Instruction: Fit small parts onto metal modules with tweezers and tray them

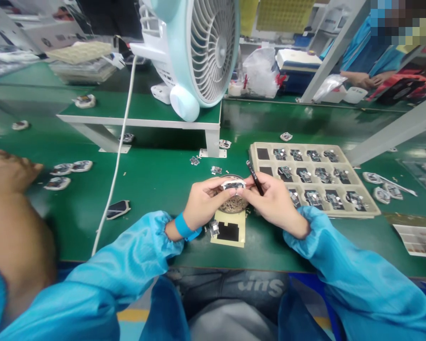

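Note:
My left hand [201, 204], with a blue band at the wrist, pinches the left side of a small white-rimmed electronic housing [233, 184]. My right hand [276, 204] grips the housing's right side, thumb near the other thumb. A slim black pen-shaped tool [254, 178] also rests in the right hand, pointing up and left; its lower end is hidden. Right beneath the housing sits a round dish [234, 205] of tiny parts. Nearer me lies a yellow sheet [241, 237] with a black piece on it, and a small circuit board [213, 229] beside it.
A beige compartment tray [366, 203] of circuit boards stands at right. A fan [184, 57] sits on a raised green shelf [142, 117], its white cable [122, 137] crossing the bench. Loose housings [81, 166] lie leftward. Another person's arm [17, 222] reaches in from the left.

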The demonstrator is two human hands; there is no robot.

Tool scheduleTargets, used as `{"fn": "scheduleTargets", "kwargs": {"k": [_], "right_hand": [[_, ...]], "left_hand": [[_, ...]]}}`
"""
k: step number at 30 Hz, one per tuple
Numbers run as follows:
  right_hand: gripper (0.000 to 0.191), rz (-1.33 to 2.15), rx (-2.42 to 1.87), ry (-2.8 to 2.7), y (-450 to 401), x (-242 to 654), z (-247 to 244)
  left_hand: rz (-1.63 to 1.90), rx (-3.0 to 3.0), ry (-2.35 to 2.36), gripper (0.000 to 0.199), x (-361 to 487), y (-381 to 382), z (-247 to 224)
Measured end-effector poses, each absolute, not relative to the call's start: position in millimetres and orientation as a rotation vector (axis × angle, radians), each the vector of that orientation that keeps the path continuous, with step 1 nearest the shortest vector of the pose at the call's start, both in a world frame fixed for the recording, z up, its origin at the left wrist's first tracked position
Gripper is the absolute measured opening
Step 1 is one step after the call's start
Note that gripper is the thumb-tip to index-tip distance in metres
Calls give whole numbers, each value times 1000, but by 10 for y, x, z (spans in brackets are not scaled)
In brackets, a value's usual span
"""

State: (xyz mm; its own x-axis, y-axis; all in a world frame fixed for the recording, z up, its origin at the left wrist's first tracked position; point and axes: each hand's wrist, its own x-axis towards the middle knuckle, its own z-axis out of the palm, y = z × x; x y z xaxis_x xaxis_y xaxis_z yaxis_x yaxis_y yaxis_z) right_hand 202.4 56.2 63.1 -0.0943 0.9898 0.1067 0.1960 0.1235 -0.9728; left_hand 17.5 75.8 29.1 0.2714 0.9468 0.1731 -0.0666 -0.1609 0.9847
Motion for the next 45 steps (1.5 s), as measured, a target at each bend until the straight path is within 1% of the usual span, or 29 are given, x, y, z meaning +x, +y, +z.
{"fn": "scheduleTargets", "kwargs": {"k": [5, 7, 10, 11, 12, 14, 16, 20, 24, 28, 30, 34, 40, 45], "right_hand": [[27, 1013, -1276, -1632, 607, 2113, 564], [26, 851, -1314, -1748, 626, 2169, 524], [35, 570, -1217, -1823, 639, 2215, 480], [34, 525, -1143, -1843, 639, 2219, 475], [28, 501, -1070, -1864, 639, 2219, 474], [12, 470, -970, -1901, 639, 2219, 483], [6, 447, -954, -1917, 644, 2237, 496], [6, 497, -989, -1967, 681, 2340, 524], [8, 553, -1052, -1932, 714, 2429, 583], [4, 457, -1024, -1882, 681, 2387, 614], [7, 396, -958, -1920, 655, 2344, 583], [12, 326, -879, -2011, 631, 2295, 470], [16, 242, -904, -2047, 625, 2276, 384], [14, 255, -972, -2088, 626, 2282, 360]], "left_hand": [[1176, 1577, 947, 24, 168, 769, 286], [1146, 1663, 974, 23, 160, 790, 295], [1122, 1738, 996, 19, 159, 802, 313], [1110, 1755, 990, 19, 161, 799, 317], [1096, 1769, 981, 21, 164, 793, 320], [1071, 1768, 959, 23, 168, 781, 320], [1061, 1735, 948, 23, 167, 777, 314], [1085, 1710, 952, 18, 155, 794, 300], [1155, 1817, 1004, 15, 148, 809, 302], [1196, 1996, 960, 21, 154, 793, 307], [1204, 2052, 929, 24, 158, 781, 303], [1218, 2096, 954, 23, 158, 775, 287], [1184, 2143, 977, 24, 128, 806, 248], [1155, 2187, 999, 22, 137, 797, 227]]}}
